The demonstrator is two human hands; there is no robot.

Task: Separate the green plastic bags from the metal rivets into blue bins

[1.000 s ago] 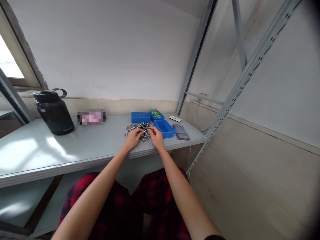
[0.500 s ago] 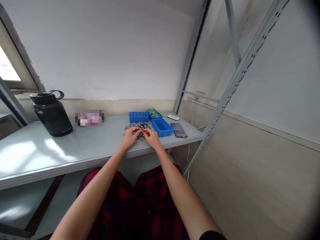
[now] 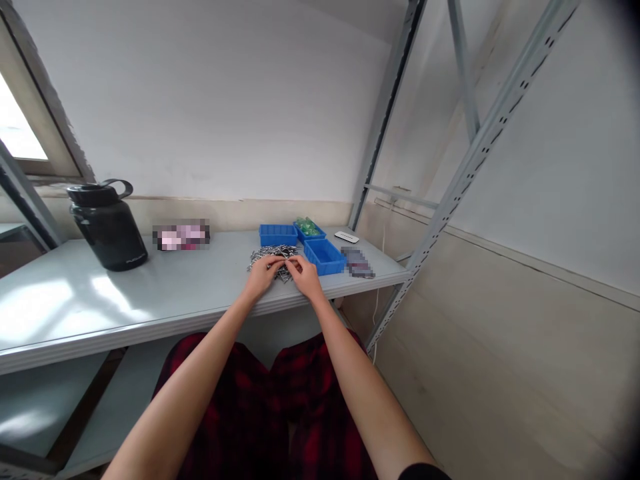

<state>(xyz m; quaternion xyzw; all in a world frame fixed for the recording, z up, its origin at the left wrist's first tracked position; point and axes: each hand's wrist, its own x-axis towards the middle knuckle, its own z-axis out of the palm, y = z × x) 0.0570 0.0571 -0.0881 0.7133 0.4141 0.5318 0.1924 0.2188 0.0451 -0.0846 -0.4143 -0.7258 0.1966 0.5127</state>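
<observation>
My left hand [image 3: 262, 275] and my right hand [image 3: 304, 275] meet fingertip to fingertip over a pile of small metallic pieces [image 3: 259, 253] near the table's front edge. Fingers of both hands are pinched together; whatever is between them is too small to name. Behind the pile sits a blue divided bin [image 3: 277, 234]. Beside it, a second blue bin [image 3: 321, 234] holds green pieces [image 3: 307, 226]. A third blue bin [image 3: 324, 256] stands just right of the pile, close to my right hand.
A dark bottle [image 3: 110, 230] stands on the table [image 3: 190, 283] at the left, with a blurred pink item [image 3: 181, 235] beyond it. At the right lie a white flat object [image 3: 347, 237] and a blurred grey item [image 3: 357, 262]. A metal shelf post [image 3: 463, 170] rises at the right.
The view has shifted slightly. My hands remain together over the pile, with only slight finger movement.
</observation>
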